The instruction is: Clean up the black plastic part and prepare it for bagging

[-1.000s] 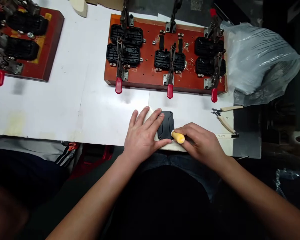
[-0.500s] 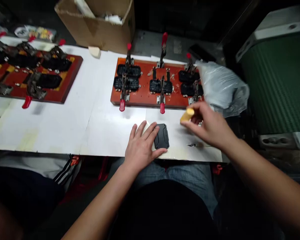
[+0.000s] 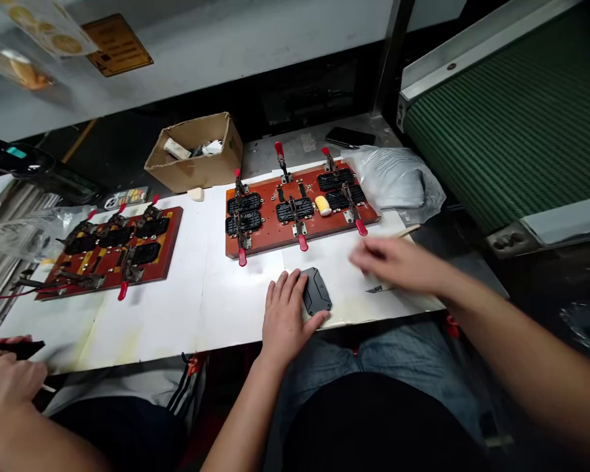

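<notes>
Lying flat on the white-covered table is a dark grey plastic cover (image 3: 316,292) with cut corners. My left hand (image 3: 286,313) rests at its left side, fingers stretched out and touching its edge, thumb along its lower edge. My right hand (image 3: 398,262) is blurred by motion just above the table, to the right of the cover; its fingers are smeared. Under it shows a craft knife (image 3: 375,289), its blade pointing left and its handle partly hidden. A yellow, cylinder-like piece (image 3: 323,206) lies on the red-brown fixture board (image 3: 270,244), among black parts and red-handled toggle clamps.
Another clamp board (image 3: 170,262) stands to the left. Behind are a cardboard box (image 3: 196,174) and a phone (image 3: 350,137). A plastic bag (image 3: 398,177) and a thin stick (image 3: 407,231) lie right, near a green conveyor (image 3: 511,124). A co-worker's hand (image 3: 12,377) is at far left.
The yellow piece has left my right hand and now lies on the fixture board. My right hand has moved toward the knife. The view has tilted up; my left hand stays on the cover.
</notes>
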The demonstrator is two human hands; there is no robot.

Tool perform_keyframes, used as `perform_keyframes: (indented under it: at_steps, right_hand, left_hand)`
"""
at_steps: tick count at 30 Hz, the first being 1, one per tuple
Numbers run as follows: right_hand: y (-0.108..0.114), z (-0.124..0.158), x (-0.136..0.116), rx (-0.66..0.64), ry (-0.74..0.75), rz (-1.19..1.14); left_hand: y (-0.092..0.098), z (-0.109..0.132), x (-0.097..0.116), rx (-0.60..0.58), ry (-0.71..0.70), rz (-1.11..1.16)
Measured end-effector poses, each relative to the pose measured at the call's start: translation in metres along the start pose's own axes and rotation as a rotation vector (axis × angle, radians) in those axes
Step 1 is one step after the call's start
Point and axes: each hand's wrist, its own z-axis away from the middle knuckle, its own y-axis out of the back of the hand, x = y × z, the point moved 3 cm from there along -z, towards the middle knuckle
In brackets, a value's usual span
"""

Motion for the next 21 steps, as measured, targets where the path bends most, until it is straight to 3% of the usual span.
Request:
perform_keyframes:
  at_steps: [2, 3, 6, 8, 9, 11, 13, 16, 18, 21]
  right_hand:
    - [-0.031, 0.089, 0.032, -0.268, -0.182, -0.341]
    - [-0.044, 0.132, 0.053, -0.223, -0.334, -0.428]
    - [-0.069, 0.240, 0.115, 0.332, -0.818, -0.575]
    - [-0.078, 0.277, 0.144, 0.641, -0.962, -0.601]
    - [-0.079, 0.280, 0.156, 0.731, -0.943, -0.554]
    - [-0.070, 0.262, 0.180, 0.781, -0.792, -0.362]
    - [-0.054, 0.228, 0.204, 0.713, -0.617, -0.150]
    - [-0.037, 0.196, 0.230, 0.564, -0.495, -0.010]
    - [-0.035, 0.205, 0.225, 0.480, -0.436, 0.048]
    - [-0.035, 0.249, 0.190, 0.375, -0.259, 0.156]
  left_hand:
    - [-0.001, -0.003, -0.002, -0.006, 0.016, 0.011]
    - [-0.001, -0.004, -0.003, -0.005, 0.025, 0.016]
    - [-0.004, -0.007, -0.002, 0.004, 0.038, 0.023]
    - [-0.006, -0.010, -0.001, -0.012, 0.038, 0.016]
    - [-0.007, -0.012, 0.000, -0.032, 0.035, 0.008]
    - [-0.006, -0.020, 0.000, -0.080, 0.037, -0.016]
    - [-0.002, -0.029, -0.001, -0.108, 0.047, -0.050]
    - [0.010, -0.031, 0.004, -0.092, 0.062, -0.051]
    - [0.019, -0.017, 0.012, -0.092, 0.060, 0.022]
    - [0.022, 0.030, 0.027, -0.110, -0.002, 0.242]
